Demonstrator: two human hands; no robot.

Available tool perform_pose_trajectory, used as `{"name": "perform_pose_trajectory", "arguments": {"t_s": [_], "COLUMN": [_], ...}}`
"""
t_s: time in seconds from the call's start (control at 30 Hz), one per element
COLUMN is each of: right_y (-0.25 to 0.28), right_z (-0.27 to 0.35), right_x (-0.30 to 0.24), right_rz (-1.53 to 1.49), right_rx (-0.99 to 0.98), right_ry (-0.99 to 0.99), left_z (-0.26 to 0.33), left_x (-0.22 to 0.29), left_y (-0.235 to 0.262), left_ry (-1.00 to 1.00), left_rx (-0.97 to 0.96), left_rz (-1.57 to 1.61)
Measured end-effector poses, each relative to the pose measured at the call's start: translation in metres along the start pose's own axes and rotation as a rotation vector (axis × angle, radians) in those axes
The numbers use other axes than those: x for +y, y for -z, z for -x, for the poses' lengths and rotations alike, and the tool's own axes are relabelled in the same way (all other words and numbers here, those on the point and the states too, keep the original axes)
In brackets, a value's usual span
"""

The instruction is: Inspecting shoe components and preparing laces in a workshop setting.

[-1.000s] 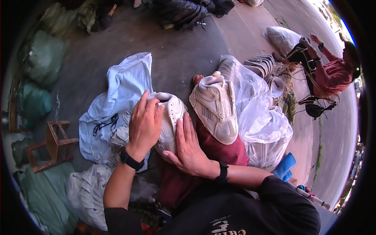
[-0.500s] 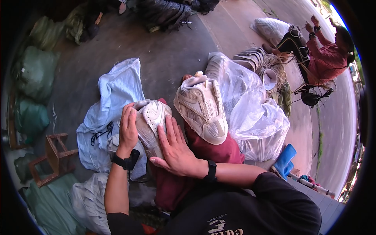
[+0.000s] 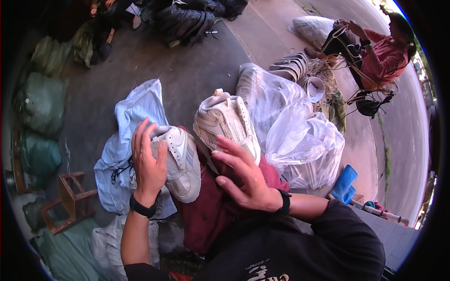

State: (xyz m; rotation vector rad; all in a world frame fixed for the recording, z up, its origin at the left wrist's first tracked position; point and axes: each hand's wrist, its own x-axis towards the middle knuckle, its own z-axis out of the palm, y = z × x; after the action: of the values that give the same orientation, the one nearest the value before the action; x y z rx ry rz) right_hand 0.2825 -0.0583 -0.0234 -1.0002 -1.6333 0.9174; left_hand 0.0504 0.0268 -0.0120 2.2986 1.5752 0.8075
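Left hand (image 3: 147, 164): fingers curled over the heel and side of a pale grey sneaker (image 3: 180, 164), gripping it against the lap.
Right hand (image 3: 243, 175): fingers spread and slightly bent, holding nothing; fingertips lie near the second sneaker (image 3: 225, 124), and contact with it cannot be told.
Sneaker positions: the held shoe rests toe-down on the maroon cloth (image 3: 211, 210); the second shoe sits just beside it, further from the body, on the same cloth.
Surroundings: blue cloth (image 3: 136, 122) under and left of the held shoe; clear plastic bags (image 3: 300, 140) to the right; wooden stool (image 3: 65, 199) at far left.
Other person (image 3: 382, 49): seated well apart, upper right, handling cords.
Handling advice, as a judgement: keep the left grip firm at the heel so the shoe does not roll; bring the free hand in flat to steady the upper.
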Motion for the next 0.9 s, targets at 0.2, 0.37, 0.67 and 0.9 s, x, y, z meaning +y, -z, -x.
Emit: {"name": "perform_pose_trajectory", "arguments": {"t_s": [0.2,0.37,0.67,0.9], "right_y": [0.049,0.055,0.047,0.037], "right_z": [-0.007,-0.014,-0.024,-0.017], "right_x": [0.069,0.098,0.077,0.086], "right_rz": [0.115,0.084,0.069,0.326], "right_rx": [0.273,0.163,0.203,0.075], "right_ry": [-0.291,-0.374,-0.234,-0.091], "left_z": [-0.026,-0.049,-0.053,-0.051], "left_x": [0.05,0.067,0.055,0.047], "left_y": [-0.012,-0.058,-0.07,-0.071], "left_ry": [-0.166,-0.187,0.037,0.129], "left_rx": [-0.114,-0.158,-0.254,-0.349], "left_rz": [0.072,0.019,0.181,0.202]}}
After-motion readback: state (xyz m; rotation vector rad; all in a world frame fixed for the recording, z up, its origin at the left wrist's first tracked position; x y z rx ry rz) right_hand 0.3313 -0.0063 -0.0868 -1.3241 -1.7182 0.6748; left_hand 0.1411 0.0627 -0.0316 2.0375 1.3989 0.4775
